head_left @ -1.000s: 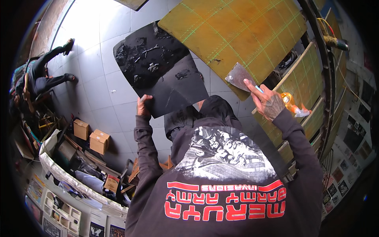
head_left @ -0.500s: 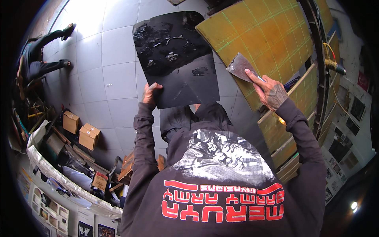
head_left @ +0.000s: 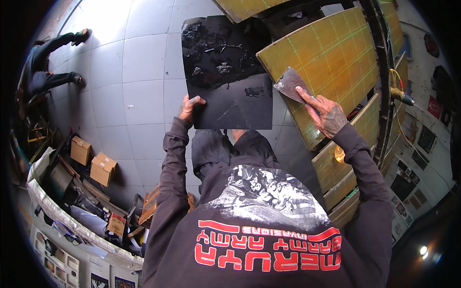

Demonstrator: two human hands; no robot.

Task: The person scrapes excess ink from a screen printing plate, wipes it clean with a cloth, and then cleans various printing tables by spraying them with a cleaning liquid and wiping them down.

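Inspection: black sheet (head_left: pixel 230 106) held at its left edge, scraper (head_left: pixel 291 86) apart from it.
The left hand (head_left: pixel 189 106) pinches the sheet near its lower-left corner, thumb uppermost, other fingers mostly hidden; the right hand (head_left: pixel 329 117) wraps the scraper, index finger extended, its blade across the left edge of the yellow-brown panel (head_left: pixel 331 53) in view. Judged advisable: firm grip, low blade angle, support beneath the lumps (head_left: pixel 224 68) in the sheet's upper half.
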